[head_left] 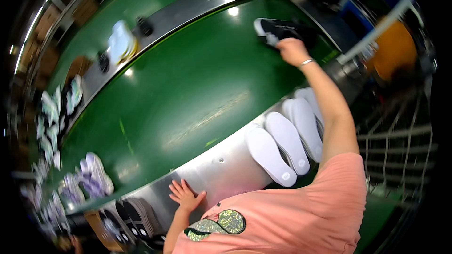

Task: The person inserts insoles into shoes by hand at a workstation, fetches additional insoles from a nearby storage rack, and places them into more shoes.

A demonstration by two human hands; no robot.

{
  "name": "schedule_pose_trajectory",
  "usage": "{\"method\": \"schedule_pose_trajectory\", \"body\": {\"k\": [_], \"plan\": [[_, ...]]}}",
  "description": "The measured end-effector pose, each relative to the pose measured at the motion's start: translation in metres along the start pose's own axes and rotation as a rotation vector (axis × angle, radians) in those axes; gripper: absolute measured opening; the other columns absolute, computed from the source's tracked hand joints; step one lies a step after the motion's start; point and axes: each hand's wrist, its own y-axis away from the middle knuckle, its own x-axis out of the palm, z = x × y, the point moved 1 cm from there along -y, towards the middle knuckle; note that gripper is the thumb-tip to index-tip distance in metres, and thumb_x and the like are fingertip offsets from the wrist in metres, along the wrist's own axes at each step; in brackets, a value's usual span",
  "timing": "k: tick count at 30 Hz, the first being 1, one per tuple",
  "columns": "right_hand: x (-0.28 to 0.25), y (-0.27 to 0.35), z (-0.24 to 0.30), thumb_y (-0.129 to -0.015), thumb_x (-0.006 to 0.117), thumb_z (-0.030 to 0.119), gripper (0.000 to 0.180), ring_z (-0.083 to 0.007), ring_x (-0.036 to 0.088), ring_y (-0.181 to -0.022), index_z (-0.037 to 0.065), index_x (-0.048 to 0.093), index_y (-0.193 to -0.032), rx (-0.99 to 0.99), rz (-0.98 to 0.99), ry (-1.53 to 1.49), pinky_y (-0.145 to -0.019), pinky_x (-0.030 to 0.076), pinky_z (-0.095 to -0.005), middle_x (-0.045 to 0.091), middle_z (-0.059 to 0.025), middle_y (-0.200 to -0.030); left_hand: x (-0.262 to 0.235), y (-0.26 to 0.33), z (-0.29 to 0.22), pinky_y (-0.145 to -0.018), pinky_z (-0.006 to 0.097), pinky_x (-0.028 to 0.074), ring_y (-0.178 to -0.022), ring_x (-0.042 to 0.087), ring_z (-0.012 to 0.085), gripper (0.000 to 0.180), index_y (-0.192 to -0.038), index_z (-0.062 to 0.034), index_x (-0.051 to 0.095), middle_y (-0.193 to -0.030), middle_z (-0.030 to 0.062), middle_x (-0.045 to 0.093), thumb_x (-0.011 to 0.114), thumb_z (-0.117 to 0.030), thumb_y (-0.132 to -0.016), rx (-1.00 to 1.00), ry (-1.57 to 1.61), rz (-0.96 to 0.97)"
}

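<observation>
My right arm stretches to the far right over the green conveyor belt (155,99). At its end my right hand (294,51) is closed on the near side of a black shoe (282,29) with white at one end; the shoe is somewhat blurred. My left hand (186,197) rests on the metal rail (221,171) along the belt's near edge. Its fingers are spread and hold nothing. To the right on this rail, several white shoe soles (270,155) stand in a row, partly covered by my right arm.
Black shoes with grey soles (136,218) sit by a cardboard box (100,230) at lower left. White and purple shoes (96,174) lie on the belt's left end. Pale pieces (122,42) stand on the far rail. A wire rack (395,146) is at right.
</observation>
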Motion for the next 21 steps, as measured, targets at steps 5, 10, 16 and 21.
{"method": "schedule_pose_trajectory", "body": {"k": [5, 10, 16, 21], "plan": [[-0.048, 0.073, 0.069, -0.059, 0.051, 0.006, 0.013, -0.0260, 0.054, -0.073, 0.007, 0.060, -0.068, -0.215, -0.232, -0.207, -0.065, 0.044, -0.0374, 0.057, -0.0074, -0.073, -0.008, -0.024, 0.005, -0.092, 0.060, -0.004, -0.123, -0.017, 0.0412, 0.114, -0.131, -0.0014, 0.000, -0.134, 0.0247, -0.012, 0.060, -0.062, -0.056, 0.014, -0.056, -0.048], [-0.098, 0.240, 0.136, -0.068, 0.050, 0.007, 0.015, -0.0210, 0.051, -0.088, 0.008, 0.058, -0.080, 0.047, -0.063, -0.268, -0.076, 0.039, -0.0346, 0.056, -0.0034, -0.085, 0.005, -0.017, 0.025, -0.090, 0.064, 0.002, -0.123, -0.016, 0.0423, 0.113, -0.132, -0.0077, -0.004, -0.135, 0.0230, -0.014, 0.060, -0.061, -0.057, -0.078, -0.131, -0.046], [-0.086, 0.472, 0.213, -0.074, 0.044, 0.009, 0.018, -0.0243, 0.052, -0.088, 0.009, 0.059, -0.084, 0.669, 0.127, -0.418, -0.073, 0.042, -0.0358, 0.058, -0.0058, -0.089, 0.026, -0.030, 0.030, -0.090, 0.063, 0.014, -0.125, -0.008, 0.0403, 0.104, -0.133, -0.0180, -0.005, -0.137, 0.0190, -0.011, 0.055, -0.064, -0.062, -0.079, -0.381, -0.094], [-0.030, 0.652, 0.298, -0.071, 0.047, 0.011, 0.018, -0.0251, 0.056, -0.074, 0.005, 0.058, -0.084, 1.274, 0.148, -0.788, -0.066, 0.043, -0.0340, 0.060, -0.0109, -0.078, 0.032, -0.049, 0.014, -0.088, 0.062, 0.021, -0.122, 0.008, 0.0468, 0.089, -0.133, -0.0182, 0.006, -0.136, 0.0230, 0.003, 0.032, -0.073, -0.068, 0.048, -0.461, -0.342]]}}
